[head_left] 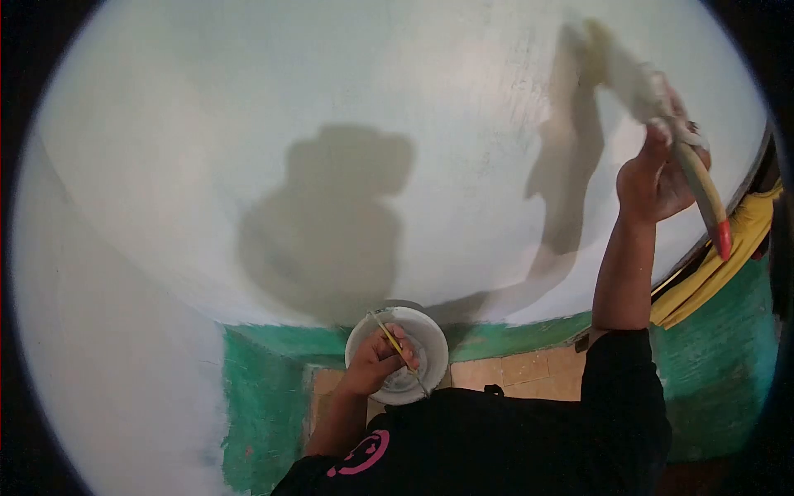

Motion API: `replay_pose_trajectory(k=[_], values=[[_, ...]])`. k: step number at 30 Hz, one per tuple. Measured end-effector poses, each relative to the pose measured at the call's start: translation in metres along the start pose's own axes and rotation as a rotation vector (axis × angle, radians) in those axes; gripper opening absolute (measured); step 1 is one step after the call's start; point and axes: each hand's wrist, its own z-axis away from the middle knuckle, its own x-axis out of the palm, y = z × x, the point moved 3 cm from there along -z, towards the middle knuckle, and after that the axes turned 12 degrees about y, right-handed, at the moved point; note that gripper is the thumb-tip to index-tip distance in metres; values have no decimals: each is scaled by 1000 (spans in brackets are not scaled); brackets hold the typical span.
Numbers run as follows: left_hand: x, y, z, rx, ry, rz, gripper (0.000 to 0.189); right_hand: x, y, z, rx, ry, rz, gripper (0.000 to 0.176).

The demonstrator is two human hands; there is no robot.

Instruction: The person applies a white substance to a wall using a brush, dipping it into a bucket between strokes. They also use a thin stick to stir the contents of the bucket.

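My right hand (pixel 662 169) is raised at the upper right, closed round a paintbrush (pixel 700 183). Its wooden handle ends in a red tip pointing down, and its pale bristles, a little blurred, are at or close to the white-painted wall (pixel 463 107). White paint marks my fingers. Low in front of my body, my left hand (pixel 382 360) grips the yellow bail handle of a white bucket (pixel 437 339). Some whitish paint shows inside the bucket, partly hidden by the hand.
The lower wall is green (pixel 260 405), with an uneven edge against the white. A yellow cloth (pixel 718 264) hangs at the right beside a dark opening. Tan floor tiles (pixel 529 372) lie below. Shadows of my head and arm fall across the wall.
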Motion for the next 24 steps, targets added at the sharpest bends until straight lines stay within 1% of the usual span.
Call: replay_pose_trajectory(k=[2, 4, 5, 6, 7, 8, 9, 10, 12, 13, 15, 16, 17, 18, 19, 20, 22, 23, 24], values=[[2, 1, 0, 1, -23, 39, 34, 0, -1, 8, -167, -162, 439, 26], [2, 2, -1, 5, -50, 74, 34, 13, -20, 38, -64, -519, 401, 27], [0, 1, -1, 19, -46, 44, 34, 20, -42, 46, -367, -640, 154, 14], [-1, 0, -1, 32, -42, 16, 35, 21, -52, 69, -303, -729, 56, 11], [1, 2, -1, 34, -46, 17, 35, 18, -65, 85, -224, -893, -76, 8], [2, 4, -1, 17, -31, -10, 35, 17, -82, 95, -213, -968, -201, 15], [2, 4, 0, -4, -17, -37, 35, 12, -91, 113, -302, -1061, -259, 25], [1, 3, 0, -9, -21, -38, 35, 9, -89, 123, -298, -1063, -253, 25], [-1, 3, -2, -14, -80, 24, 35, 12, -77, 142, 105, -1496, -220, 28], [-3, 2, -2, -17, -86, 15, 35, 15, -69, 132, 154, -1573, -111, 23], [-7, -2, -4, -12, -57, 16, 33, 21, -51, 97, 117, -1282, -192, 21], [-5, -1, -5, -2, -60, 10, 33, 20, -39, 76, 35, -1064, -244, 18], [-3, -1, -4, -9, -54, 36, 33, 13, -39, 48, -271, -794, -5, 17], [-3, 0, -3, -18, -47, 65, 34, 5, -29, 30, -185, -594, 94, 15], [-5, -2, -4, -9, -40, 5, 34, 4, -26, 17, -29, -354, 84, 20], [-6, -1, -4, -9, -40, 11, 34, 15, -26, 2, 0, -154, -33, 22], [-5, 1, -6, -50, -101, -1, 36, 19, -26, 7, -105, -53, 147, 19], [-6, 1, -7, -54, -97, 8, 36, 20, -31, 16, -101, -63, 145, 19], [-7, 2, -8, -44, -132, 45, 38, 24, -40, 34, -58, -280, 66, 15]])
